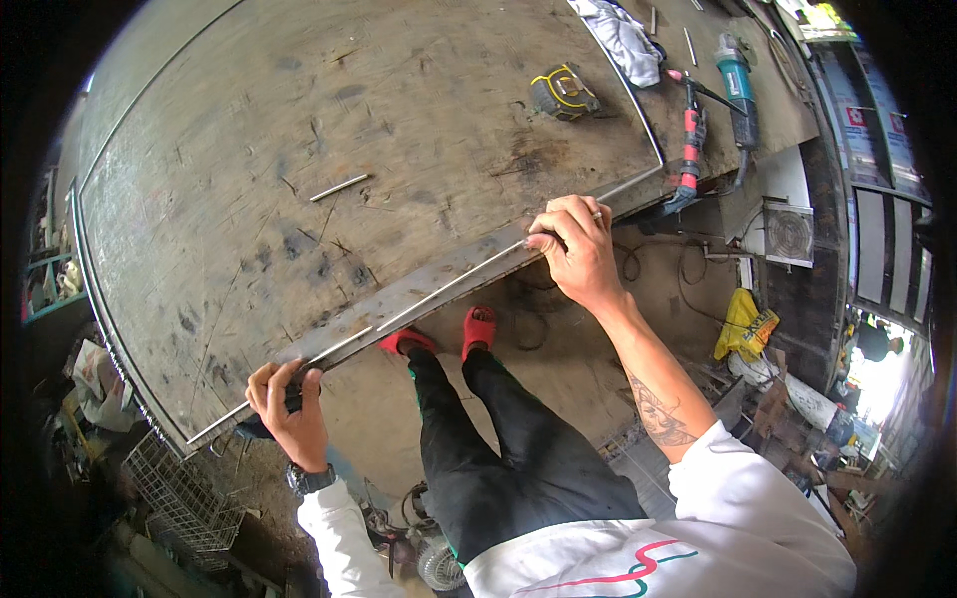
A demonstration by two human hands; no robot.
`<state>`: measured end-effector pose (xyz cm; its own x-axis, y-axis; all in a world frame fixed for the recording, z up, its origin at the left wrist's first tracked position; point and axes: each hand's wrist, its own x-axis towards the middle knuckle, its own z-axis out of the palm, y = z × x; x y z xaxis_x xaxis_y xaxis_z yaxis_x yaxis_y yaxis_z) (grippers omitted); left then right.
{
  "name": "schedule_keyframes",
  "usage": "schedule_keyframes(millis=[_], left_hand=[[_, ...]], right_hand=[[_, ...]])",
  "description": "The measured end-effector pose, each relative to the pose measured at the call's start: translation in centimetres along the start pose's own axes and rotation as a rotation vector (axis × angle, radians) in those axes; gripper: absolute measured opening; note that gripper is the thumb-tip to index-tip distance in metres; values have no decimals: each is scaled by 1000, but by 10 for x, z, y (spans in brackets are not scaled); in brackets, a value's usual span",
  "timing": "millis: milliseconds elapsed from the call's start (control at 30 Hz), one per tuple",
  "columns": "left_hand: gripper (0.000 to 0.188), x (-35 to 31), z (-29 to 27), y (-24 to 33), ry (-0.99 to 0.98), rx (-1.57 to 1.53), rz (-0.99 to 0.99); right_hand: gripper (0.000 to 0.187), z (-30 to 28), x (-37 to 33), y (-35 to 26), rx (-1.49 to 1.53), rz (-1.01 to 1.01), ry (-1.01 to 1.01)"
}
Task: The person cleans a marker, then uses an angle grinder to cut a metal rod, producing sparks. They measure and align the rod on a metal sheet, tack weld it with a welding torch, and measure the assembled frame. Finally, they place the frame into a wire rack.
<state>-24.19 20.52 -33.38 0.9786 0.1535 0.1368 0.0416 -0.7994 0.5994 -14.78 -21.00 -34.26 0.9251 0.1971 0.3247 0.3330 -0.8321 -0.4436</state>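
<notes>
A thin, light metal rod (pixel 451 288) runs along the front edge of the workbench (pixel 399 120), over a grey strip. A break or joint shows near its middle. My left hand (pixel 289 411) is closed over the rod toward the left corner, its thumb at the near side; a dark object shows partly between the fingers, too hidden to name. Farther right, my right hand (pixel 576 247) pinches the rod at the bench edge with thumb and fingers. A short loose metal rod (pixel 339 187) lies on the worn bench top.
A black and yellow tape measure (pixel 564 93) sits toward the far right. A welding torch (pixel 690 140), a teal angle grinder (pixel 736 85) and a white cloth (pixel 620 40) lie beyond the right-hand metal edging. Below stand a wire basket (pixel 184 488) and a yellow bag (pixel 744 326).
</notes>
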Motion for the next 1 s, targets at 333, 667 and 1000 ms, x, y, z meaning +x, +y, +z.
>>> schedule_keyframes(millis=[333, 667, 1000], left_hand=[[18, -2, 19, 8, 92, 117, 43], [18, 6, 20, 32, 75, 12, -37], [20, 17, 16, 32, -12, -47, -28]], right_hand=[[18, -6, -9, 0, -16, 41, 21], [13, -48, 82, 65, 110, -65, 103], [43, -165, 256, 306, -353, 642, 378]])
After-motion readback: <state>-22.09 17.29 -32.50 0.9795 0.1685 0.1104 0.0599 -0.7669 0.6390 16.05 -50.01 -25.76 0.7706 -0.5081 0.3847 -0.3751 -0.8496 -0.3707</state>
